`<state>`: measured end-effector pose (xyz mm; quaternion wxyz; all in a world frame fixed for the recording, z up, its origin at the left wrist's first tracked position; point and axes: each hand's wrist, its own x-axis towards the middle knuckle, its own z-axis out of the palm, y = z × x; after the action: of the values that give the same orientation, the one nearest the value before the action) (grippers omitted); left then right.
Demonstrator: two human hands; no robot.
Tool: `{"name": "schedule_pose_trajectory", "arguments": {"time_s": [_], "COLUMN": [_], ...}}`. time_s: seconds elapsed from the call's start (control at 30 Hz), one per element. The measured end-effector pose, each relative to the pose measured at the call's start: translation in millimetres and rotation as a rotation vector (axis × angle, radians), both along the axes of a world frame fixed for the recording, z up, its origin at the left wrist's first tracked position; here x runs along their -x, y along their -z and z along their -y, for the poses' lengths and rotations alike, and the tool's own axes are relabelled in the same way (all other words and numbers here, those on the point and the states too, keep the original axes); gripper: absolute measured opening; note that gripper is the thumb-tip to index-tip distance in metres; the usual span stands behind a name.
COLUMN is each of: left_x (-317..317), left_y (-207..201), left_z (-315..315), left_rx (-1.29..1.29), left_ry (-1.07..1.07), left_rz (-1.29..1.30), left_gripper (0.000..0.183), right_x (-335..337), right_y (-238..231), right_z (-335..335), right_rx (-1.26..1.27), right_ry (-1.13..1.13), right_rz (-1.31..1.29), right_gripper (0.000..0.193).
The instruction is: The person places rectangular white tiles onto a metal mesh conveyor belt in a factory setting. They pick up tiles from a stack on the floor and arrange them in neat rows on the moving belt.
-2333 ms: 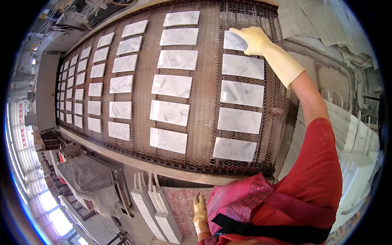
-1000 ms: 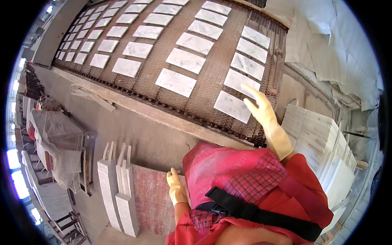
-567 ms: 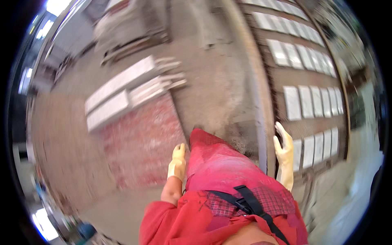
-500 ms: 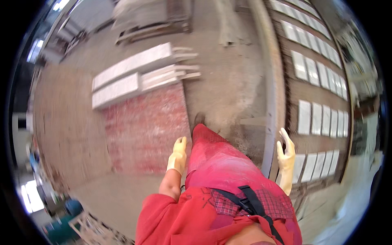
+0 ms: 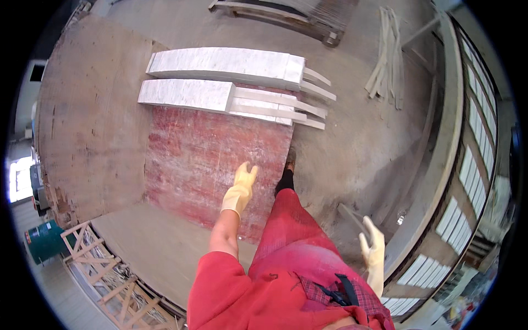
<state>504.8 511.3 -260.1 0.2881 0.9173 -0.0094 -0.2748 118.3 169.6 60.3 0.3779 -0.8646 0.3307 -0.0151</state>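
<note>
My left hand [image 5: 241, 186], in a pale yellow glove, hangs over a red-stained board [image 5: 203, 154] with its thumb and fingers apart and nothing in it. In a matching glove, my right hand [image 5: 373, 247] is raised beside my leg, fingers spread and holding nothing. At the board's far side lie two rows of white marble-like slabs, a longer far row [image 5: 225, 65] and a shorter near row [image 5: 187, 92]. Pale strips [image 5: 269, 104] extend from beside the near row past the board's right edge.
A brown wooden board [image 5: 93, 121] adjoins the red one at left. On the right stands a long rack [image 5: 462, 192] carrying rows of white tiles, edged by a pale beam [image 5: 440, 181]. Long strips [image 5: 386, 60] lie on the floor beyond. A wooden crate [image 5: 121, 291] stands lower left.
My view has turned and moved toward the red board, with the tile rack now farther right. My left hand has swung out over the board, its fingers more spread. My right hand stays open.
</note>
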Motion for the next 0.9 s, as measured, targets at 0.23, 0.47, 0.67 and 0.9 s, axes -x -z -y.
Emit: {"name": "schedule_pose_trajectory", "arguments": {"time_s": [0.23, 0.47, 0.67, 0.9], "left_x": [-236, -412, -464, -445], "left_y": [8, 30, 79, 76], "left_z": [70, 116, 119, 135], "left_rx": [-0.373, -0.438, -0.586, -0.598], "left_ry": [0.287, 0.432, 0.5, 0.596], "left_rz": [0.287, 0.654, 0.652, 0.568], "left_gripper": [0.085, 0.076, 0.041, 0.04], "right_x": [-169, -267, -302, -330], "right_y": [19, 35, 55, 66], "right_z": [21, 35, 57, 63], "right_rx": [-0.223, -0.348, -0.39, -0.429], "right_ry": [-0.235, -0.299, -0.161, -0.096], "right_rz": [-0.234, -0.485, -0.646, -0.702], "right_gripper": [0.058, 0.057, 0.058, 0.06]}}
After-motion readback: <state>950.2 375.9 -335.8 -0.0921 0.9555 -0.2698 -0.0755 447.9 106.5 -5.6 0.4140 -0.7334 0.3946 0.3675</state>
